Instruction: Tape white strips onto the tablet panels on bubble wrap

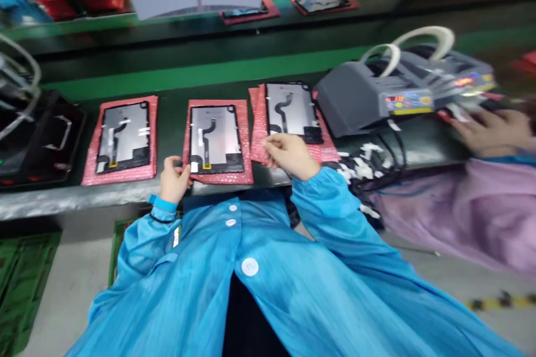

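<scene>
In the head view, a tablet screen panel point(221, 139) lies face down on a pink bubble-wrap bag point(247, 164) in front of me. Its silver back carries a dark ribbon cable and a yellow-edged tab. My left hand point(173, 178) has curled fingers, with thumb and fingertips at the panel's lower left corner. My right hand point(291, 153) is closed in a pinch over the lower left part of another screen panel point(299, 109). Anything between those fingertips is too small to make out. A third screen panel point(123, 136) rests on bubble wrap at left.
Grey machines with lit displays point(402, 97) stand at right, above a bundle of dark cables with white tags point(368, 162). A co-worker's hand point(494, 128) reaches in there. A black box point(42, 134) sits at far left. More wrapped panels point(322, 1) lie on the raised shelf.
</scene>
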A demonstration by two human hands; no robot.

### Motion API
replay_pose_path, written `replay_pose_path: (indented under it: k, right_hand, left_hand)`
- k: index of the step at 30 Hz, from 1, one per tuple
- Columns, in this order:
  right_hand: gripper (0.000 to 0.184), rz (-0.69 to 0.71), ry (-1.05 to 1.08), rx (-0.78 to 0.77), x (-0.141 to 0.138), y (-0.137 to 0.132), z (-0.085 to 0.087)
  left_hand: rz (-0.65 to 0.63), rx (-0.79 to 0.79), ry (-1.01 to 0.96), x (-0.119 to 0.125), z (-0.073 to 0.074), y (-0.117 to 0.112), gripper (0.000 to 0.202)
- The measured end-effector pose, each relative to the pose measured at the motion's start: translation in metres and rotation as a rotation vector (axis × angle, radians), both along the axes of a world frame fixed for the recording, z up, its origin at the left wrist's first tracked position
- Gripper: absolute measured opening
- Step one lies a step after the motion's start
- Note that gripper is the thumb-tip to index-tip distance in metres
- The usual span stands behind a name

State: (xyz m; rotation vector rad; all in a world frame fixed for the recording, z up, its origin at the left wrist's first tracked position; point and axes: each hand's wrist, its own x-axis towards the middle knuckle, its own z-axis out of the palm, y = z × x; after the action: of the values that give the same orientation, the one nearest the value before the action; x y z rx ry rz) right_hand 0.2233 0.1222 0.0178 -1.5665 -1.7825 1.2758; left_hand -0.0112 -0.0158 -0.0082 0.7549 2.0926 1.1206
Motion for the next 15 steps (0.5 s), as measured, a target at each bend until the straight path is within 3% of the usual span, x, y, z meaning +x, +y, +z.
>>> replay_pose_path:
  k: [2,5,7,11,15]
  right_hand:
    - [0.012,-0.360,0.147,0.147,0.044,0.002,-0.002]
    - [0.021,-0.923,0.191,0.309,0.110,0.013,-0.008]
    - [0.025,-1.110,0.234,0.263,0.139,0.024,-0.010]
    - [0.031,-1.089,0.380,0.128,0.152,0.052,-0.006]
    - [0.022,-0.960,0.046,0.243,0.148,0.064,0.000]
  left_hand:
    - [-0.079,-0.057,0.144,-0.001,0.005,-0.001,0.023]
    - [-0.194,-0.122,0.281,-0.007,0.009,0.002,0.024]
    - [-0.300,-0.151,0.308,-0.011,0.011,0.004,0.024]
    - [-0.477,-0.198,0.353,-0.017,0.013,0.000,0.019]
    - [-0.661,-0.276,0.424,-0.029,0.018,-0.009,0.014]
